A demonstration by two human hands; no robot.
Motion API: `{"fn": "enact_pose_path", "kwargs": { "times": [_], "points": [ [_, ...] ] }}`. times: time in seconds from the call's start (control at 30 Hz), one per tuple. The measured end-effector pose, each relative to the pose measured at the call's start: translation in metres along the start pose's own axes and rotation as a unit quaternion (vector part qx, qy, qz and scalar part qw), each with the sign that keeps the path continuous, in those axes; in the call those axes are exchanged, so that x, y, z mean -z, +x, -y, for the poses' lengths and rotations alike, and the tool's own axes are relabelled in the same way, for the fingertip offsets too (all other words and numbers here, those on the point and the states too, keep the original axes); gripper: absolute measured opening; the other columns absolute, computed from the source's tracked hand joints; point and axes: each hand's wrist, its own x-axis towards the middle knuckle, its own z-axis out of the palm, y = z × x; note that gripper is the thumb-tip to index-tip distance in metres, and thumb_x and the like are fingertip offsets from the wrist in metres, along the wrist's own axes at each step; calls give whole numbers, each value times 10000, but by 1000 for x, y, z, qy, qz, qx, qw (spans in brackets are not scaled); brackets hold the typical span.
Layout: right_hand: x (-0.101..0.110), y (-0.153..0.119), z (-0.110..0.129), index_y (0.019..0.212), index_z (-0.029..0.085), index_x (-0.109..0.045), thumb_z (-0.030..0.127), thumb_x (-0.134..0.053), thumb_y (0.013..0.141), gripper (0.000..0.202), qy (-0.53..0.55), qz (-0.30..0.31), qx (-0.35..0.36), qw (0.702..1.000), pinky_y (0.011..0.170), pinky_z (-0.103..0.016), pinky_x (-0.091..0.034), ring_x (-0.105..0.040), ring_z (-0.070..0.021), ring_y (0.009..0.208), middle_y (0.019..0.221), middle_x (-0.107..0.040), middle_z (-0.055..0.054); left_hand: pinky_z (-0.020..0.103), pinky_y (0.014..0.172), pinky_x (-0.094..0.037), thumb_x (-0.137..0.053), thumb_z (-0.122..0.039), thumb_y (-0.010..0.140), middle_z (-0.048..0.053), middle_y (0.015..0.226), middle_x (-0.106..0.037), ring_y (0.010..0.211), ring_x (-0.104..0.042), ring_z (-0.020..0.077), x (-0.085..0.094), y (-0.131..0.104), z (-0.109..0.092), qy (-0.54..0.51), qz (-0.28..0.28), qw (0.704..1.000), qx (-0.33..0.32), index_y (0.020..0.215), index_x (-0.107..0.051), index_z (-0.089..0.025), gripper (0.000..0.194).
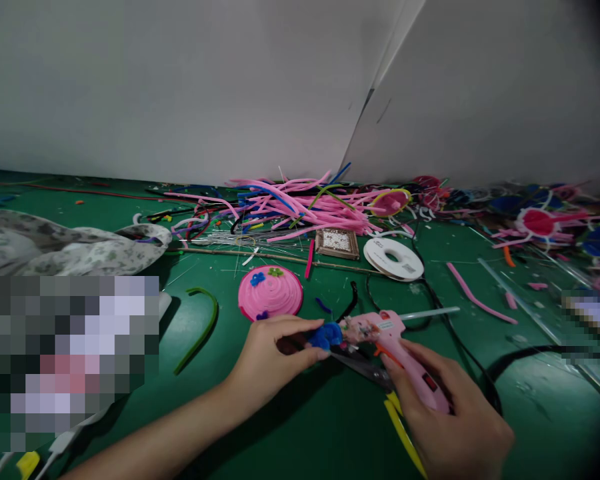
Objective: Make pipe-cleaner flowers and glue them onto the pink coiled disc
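Between the thumb and fingers of my left hand point(275, 350) is a small blue piece point(326, 336), seemingly of bent pipe cleaner. My right hand point(450, 413) grips a pink glue gun point(410, 363) whose nozzle end is at the blue piece. A clear glue stick point(433, 312) sticks out of the gun's back. Dark blades with yellow handles point(403, 433) lie under the gun, close to my right hand; whether that hand also holds them is unclear. Just behind my left hand lies a pink coiled disc point(273, 297) bearing blue, green and purple flower shapes.
A white spool point(394, 259) and a small framed tray point(337, 243) sit behind the gun. Pink pipe cleaners point(310, 203) are heaped by the wall. A green strip point(213, 323) and a patterned cloth point(70, 243) lie left. Black cables point(450, 320) run at right.
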Motion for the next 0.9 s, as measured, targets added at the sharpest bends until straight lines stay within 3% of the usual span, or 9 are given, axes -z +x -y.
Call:
{"fn": "enact_pose_path", "kwargs": {
  "times": [0.33,0.53,0.9],
  "points": [
    [-1,-3,-2,964,176,-655,325,-621,811,216,16,8,13,1000,688,-312,-475,-628,-203,720,866,-689,-71,216,577,-490,-767,-212,673,49,844,-728,688,-633,155,0,-1,1,-10,1,1000,4,998,-736,-198,327],
    [-5,2,1,1073,136,-611,317,-661,772,355,2,6,60,998,760,-351,-467,-612,-234,806,943,-667,-110,197,534,-464,-777,-242,665,39,823,-735,647,-622,138,1,0,0,8,1,1000,18,997,-735,-210,336],
    [-7,-3,2,1051,159,-624,464,-628,763,419,-1,25,-21,999,697,-361,-465,-610,-247,752,927,-656,-101,222,562,-495,-775,-248,666,58,825,-724,652,-630,148,-1,-1,5,-41,-5,999,23,1010,-728,-192,351]
  ]
}}
